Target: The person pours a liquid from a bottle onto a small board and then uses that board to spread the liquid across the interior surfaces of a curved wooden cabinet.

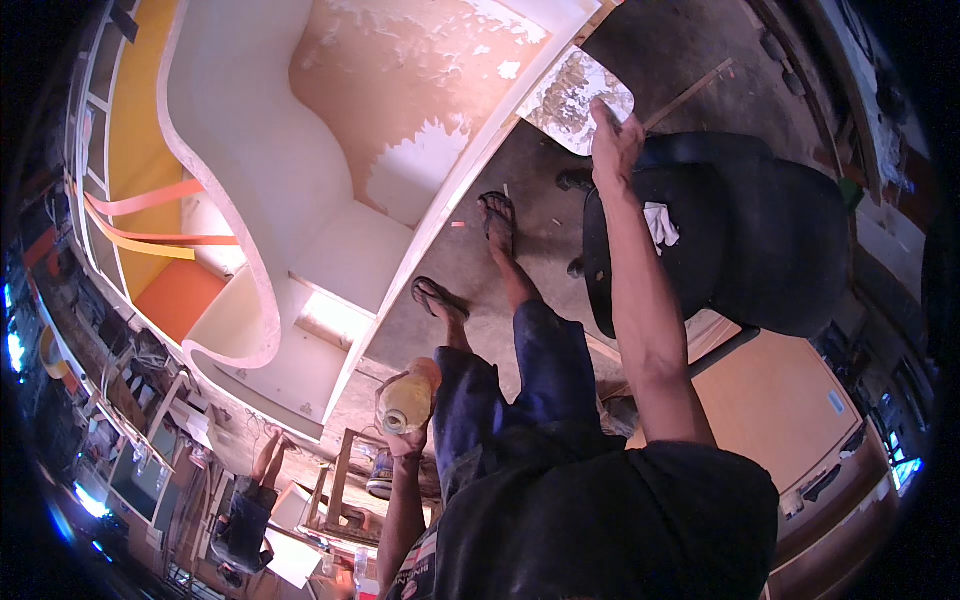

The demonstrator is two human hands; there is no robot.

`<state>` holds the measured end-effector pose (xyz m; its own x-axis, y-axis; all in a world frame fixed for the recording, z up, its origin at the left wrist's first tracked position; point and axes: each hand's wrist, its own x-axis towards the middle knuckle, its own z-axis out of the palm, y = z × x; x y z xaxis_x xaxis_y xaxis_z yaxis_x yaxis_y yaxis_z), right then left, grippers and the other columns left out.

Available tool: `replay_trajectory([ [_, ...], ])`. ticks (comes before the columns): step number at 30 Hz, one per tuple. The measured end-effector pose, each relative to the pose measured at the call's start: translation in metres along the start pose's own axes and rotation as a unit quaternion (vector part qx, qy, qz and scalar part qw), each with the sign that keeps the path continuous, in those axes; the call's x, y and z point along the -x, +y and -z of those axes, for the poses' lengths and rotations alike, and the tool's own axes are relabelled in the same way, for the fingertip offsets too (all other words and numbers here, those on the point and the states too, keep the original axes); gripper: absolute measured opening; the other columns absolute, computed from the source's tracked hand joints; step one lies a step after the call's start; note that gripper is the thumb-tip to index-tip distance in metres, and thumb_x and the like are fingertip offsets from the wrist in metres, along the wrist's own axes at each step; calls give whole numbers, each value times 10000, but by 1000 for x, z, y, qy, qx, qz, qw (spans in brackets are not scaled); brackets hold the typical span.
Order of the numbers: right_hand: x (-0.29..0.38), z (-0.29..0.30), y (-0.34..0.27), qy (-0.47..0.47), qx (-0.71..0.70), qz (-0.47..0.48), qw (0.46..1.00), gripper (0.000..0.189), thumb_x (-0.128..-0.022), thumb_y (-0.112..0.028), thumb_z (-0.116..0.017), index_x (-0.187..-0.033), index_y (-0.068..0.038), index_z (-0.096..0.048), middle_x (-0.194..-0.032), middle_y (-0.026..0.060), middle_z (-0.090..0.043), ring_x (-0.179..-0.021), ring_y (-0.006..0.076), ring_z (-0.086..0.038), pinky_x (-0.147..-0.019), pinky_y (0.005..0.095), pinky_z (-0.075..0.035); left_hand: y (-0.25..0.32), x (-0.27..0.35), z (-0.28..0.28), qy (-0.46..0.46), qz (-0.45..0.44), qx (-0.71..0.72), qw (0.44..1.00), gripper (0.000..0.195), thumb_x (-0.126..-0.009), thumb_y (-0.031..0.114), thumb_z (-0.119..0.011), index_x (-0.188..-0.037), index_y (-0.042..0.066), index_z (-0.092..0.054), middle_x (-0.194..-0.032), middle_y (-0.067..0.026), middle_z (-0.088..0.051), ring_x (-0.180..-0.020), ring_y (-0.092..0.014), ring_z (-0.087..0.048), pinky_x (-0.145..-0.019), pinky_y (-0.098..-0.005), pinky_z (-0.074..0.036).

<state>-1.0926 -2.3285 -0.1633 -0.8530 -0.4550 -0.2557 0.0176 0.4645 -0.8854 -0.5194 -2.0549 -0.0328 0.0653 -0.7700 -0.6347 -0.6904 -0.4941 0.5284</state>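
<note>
My right hand (619, 146) grips one edge of a white rounded-corner sheet (574, 101) with brown, patchy smears, thumb on its upper face. The sheet is beside the long edge of a large white cabinet piece (435, 217); I cannot tell whether they touch. Low on the left, my left hand (406, 444) is wrapped around a yellowish plastic bottle (406, 401), its neck facing up towards me and its far end orange. Inside the cabinet piece, a wavy-edged panel area (397, 97) has a tan, uneven coating with white patches.
A black office chair (780, 240) stands at the right, a crumpled white cloth or paper (661, 226) on its seat. Orange and yellow strips (150, 199) stick out at the left. Another person (244, 525) is at the lower left. A wooden stick (690, 94) lies on the floor.
</note>
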Motion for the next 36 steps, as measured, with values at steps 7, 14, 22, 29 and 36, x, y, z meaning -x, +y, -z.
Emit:
replay_trajectory([
  [7,50,35,-25,-35,-148,8,988,350,-995,-186,-759,-1248,50,-706,-1205,107,-745,-1060,165,-693,-949,332,-532,9,1,2,15,-8,21,1000,693,-871,350,-852,-1412,27,-564,-1374,-177,-656,-1254,-348,-618,-1086,-440,-476],
  [14,100,11,57,-148,-264,-159,940,455,-963,-265,-814,-1294,20,-686,-1242,75,-724,-1109,143,-657,-995,317,-501,12,2,8,13,-15,24,1000,692,-853,324,-862,-1403,23,-568,-1361,-174,-660,-1241,-336,-624,-1078,-433,-482],
  [22,116,-8,65,-121,-153,-147,970,413,-963,-243,-816,-1283,-14,-688,-1231,78,-728,-1124,148,-659,-981,332,-518,8,9,13,12,-8,20,1000,692,-834,294,-873,-1392,19,-572,-1346,-169,-664,-1226,-324,-631,-1069,-425,-489],
  [29,102,3,14,-57,-22,-52,997,421,-976,-267,-780,-1253,41,-708,-1182,120,-756,-1048,179,-684,-930,346,-523,9,1,4,7,-17,29,999,692,-817,268,-884,-1383,16,-575,-1334,-166,-669,-1212,-312,-638,-1061,-419,-496],
  [36,101,-12,13,-27,-143,-47,988,339,-983,-178,-760,-1191,82,-690,-1188,170,-740,-1051,219,-700,-895,375,-558,14,8,9,18,-15,32,999,694,-800,241,-894,-1374,13,-579,-1321,-162,-673,-1199,-301,-644,-1053,-412,-502],
])
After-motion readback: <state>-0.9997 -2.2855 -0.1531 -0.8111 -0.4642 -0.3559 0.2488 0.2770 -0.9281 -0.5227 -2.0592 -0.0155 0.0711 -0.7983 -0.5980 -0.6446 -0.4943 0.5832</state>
